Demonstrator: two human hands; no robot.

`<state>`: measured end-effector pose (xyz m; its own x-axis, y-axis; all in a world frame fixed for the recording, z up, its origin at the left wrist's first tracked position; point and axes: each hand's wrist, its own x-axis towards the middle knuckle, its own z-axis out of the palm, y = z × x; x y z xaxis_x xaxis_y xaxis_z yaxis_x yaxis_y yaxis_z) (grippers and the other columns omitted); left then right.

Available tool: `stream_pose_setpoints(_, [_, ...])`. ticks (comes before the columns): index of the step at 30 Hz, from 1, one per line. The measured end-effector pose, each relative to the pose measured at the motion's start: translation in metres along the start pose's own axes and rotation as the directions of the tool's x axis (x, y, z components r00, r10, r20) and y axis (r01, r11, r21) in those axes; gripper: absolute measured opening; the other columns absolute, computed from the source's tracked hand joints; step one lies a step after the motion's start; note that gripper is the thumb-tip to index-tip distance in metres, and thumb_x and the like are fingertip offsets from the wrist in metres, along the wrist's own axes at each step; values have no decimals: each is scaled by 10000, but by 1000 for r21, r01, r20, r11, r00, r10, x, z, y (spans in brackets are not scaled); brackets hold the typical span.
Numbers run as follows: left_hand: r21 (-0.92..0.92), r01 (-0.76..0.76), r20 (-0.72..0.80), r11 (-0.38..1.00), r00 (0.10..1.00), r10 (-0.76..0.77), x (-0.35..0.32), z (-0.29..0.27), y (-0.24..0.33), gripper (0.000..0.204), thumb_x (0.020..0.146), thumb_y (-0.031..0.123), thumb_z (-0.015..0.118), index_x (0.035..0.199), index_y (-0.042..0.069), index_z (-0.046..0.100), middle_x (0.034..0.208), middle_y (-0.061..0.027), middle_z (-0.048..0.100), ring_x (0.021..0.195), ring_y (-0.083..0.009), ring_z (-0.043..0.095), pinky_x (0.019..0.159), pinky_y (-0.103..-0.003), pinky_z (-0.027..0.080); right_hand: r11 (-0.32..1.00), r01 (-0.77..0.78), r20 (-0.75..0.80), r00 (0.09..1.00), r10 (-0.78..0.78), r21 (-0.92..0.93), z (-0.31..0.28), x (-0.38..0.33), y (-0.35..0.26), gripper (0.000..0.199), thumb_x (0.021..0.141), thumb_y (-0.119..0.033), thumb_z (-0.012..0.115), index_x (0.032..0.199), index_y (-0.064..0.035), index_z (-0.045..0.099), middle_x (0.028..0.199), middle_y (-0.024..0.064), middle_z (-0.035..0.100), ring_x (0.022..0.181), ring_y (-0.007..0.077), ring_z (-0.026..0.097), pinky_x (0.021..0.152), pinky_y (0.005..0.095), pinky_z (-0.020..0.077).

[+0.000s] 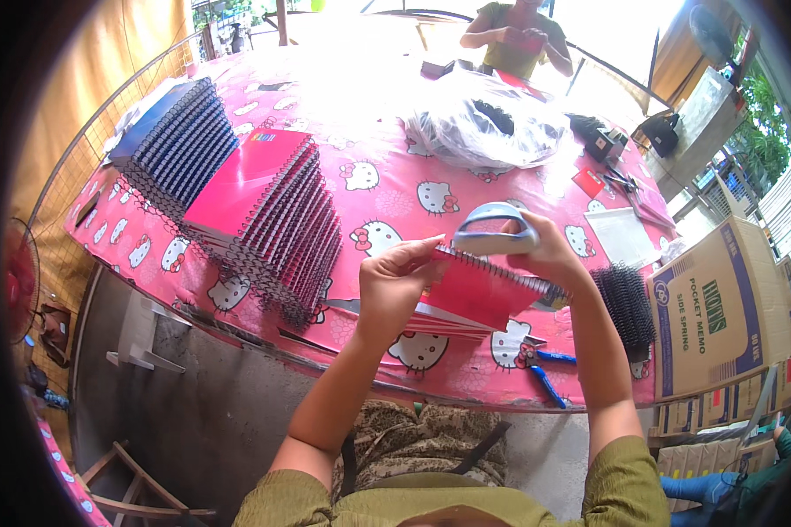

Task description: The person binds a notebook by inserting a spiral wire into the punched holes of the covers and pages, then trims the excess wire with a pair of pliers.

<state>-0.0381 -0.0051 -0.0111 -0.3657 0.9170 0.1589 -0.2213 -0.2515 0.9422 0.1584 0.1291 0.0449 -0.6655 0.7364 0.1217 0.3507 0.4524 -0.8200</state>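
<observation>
A red spiral-bound notebook (pixel 479 294) is held in the air just above the near edge of the tabletop (pixel 387 189), which is covered with a pink cartoon-cat cloth. The notebook's long axis, marked by its dark wire binding (pixel 510 270), runs from upper left down to lower right, tilted across the view. The left hand (pixel 394 285) is closed on the notebook's left end, with the thumb on top and the fingers (pixel 413 255) wrapped over the upper corner. The right hand (pixel 549 250) is placed at the binding's upper edge and is closed around a pale blue-grey handled tool (pixel 494 230), which is pressed against the spiral near its left half. The spiral is thus found directly below the tool and between the two hands, with the right hand nearer to the binding and the left hand nearer to the cover's free end. A thin stack of further red notebooks (pixel 439 323) is seen just beneath the held one. On the tabletop to the left, a fanned stack of red notebooks (pixel 268 220) and a stack of blue ones (pixel 180 136) are laid. A bundle of black wire coils (pixel 626 307) lies just right of the right forearm, and blue-handled pliers (pixel 545 369) lie near the tabletop's front edge. A cardboard box (pixel 721 307) stands at the right. Another person's hands (pixel 523 39) are seen at the far side.
</observation>
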Motion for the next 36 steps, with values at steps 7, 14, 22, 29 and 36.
stream_pose_setpoints(7, [-71,-43,110,997,993,51,3,6,7,242,790,-77,725,1010,-8,651,982,-109,683,851,-130,670,711,-244,574,655,-426,-272,904,329,-624,-29,-40,82,672,726,-352,794,1240,-12,525,1317,225,504,1201,386,524,952,442,463])
stream_pose_setpoints(14, [194,-753,179,628,657,732,-30,9,54,187,770,-31,727,937,37,679,956,-128,692,861,-191,660,755,-320,561,843,-66,-209,976,-56,-533,-10,-146,28,735,733,-441,786,1248,10,519,1358,238,441,1244,406,461,1037,446,391])
stream_pose_setpoints(22, [361,-494,289,791,866,409,-71,32,-9,272,741,-29,782,987,22,677,1013,-122,671,841,-139,654,691,-256,573,763,-400,-385,898,215,-507,59,-225,32,485,845,-241,695,1240,3,556,1267,196,527,1213,351,480,1049,445,352])
stream_pose_setpoints(29, [313,-588,271,746,808,523,-74,33,-10,235,715,-84,777,902,-9,655,954,-135,666,797,-184,665,659,-273,559,983,40,-358,928,-103,-179,65,-188,-47,432,760,-129,760,1144,2,613,1091,171,630,996,316,613,872,403,491])
stream_pose_setpoints(36, [281,-595,335,753,796,504,-76,27,-10,299,710,-163,720,960,-17,646,1038,-167,628,852,-227,699,710,-300,598,975,131,-367,911,-190,-181,72,-181,-46,444,738,-135,776,1127,2,614,1083,167,631,994,327,612,875,417,490])
